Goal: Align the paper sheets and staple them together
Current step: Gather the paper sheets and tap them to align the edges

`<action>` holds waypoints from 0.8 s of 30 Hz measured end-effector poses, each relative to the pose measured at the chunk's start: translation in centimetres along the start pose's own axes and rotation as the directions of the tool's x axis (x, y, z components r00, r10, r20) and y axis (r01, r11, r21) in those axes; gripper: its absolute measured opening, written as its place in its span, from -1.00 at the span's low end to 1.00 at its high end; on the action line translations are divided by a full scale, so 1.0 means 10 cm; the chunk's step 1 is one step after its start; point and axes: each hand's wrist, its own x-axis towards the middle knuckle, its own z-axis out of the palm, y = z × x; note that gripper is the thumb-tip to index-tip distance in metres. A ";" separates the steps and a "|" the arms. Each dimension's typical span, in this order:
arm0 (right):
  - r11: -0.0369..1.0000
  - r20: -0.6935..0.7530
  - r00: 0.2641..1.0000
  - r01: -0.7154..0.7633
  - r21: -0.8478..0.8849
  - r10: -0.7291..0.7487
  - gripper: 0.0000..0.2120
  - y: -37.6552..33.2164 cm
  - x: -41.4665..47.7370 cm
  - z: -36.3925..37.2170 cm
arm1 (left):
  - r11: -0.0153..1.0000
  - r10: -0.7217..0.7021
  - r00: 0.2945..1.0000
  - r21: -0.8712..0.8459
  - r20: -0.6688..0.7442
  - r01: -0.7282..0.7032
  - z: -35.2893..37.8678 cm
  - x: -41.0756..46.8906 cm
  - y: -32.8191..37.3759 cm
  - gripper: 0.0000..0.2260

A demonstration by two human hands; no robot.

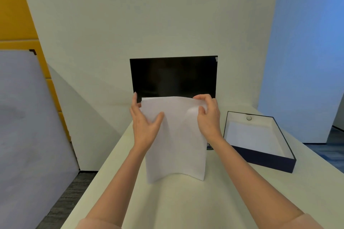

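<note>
A small stack of white paper sheets [176, 141] stands upright on its lower edge on the pale table [186, 202], bowed in the middle. My left hand [145, 124] holds the upper left side, thumb in front and fingers behind. My right hand [208, 115] pinches the top right corner, where the sheets curl forward. The top edges look slightly offset at the upper left. No stapler is visible; a small dark object [209, 146] peeks out behind the sheets' right edge and I cannot tell what it is.
A black screen [174, 76] stands just behind the sheets against the white wall. An open dark-blue box [264, 160] with a white lining lies on the table to the right. A grey panel [28, 135] leans at the left, beyond the table's left edge.
</note>
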 end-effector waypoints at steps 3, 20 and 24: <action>0.959 -0.056 0.984 -0.150 0.239 0.168 -0.61 0.07 0.05 -0.08 | 0.975 -0.196 0.967 -0.073 0.162 0.210 -0.12 -0.06 -0.21 -0.32; 0.870 0.440 0.780 -0.492 -0.008 0.445 -0.68 0.37 0.08 -0.54 | 0.625 -0.217 0.745 0.676 0.631 -0.390 -0.10 0.24 0.13 -0.74; 0.796 0.418 0.757 -0.593 0.119 0.501 -0.75 0.65 -0.09 -0.59 | 0.641 -0.260 0.811 0.722 0.524 -0.261 -0.35 0.27 0.00 -0.72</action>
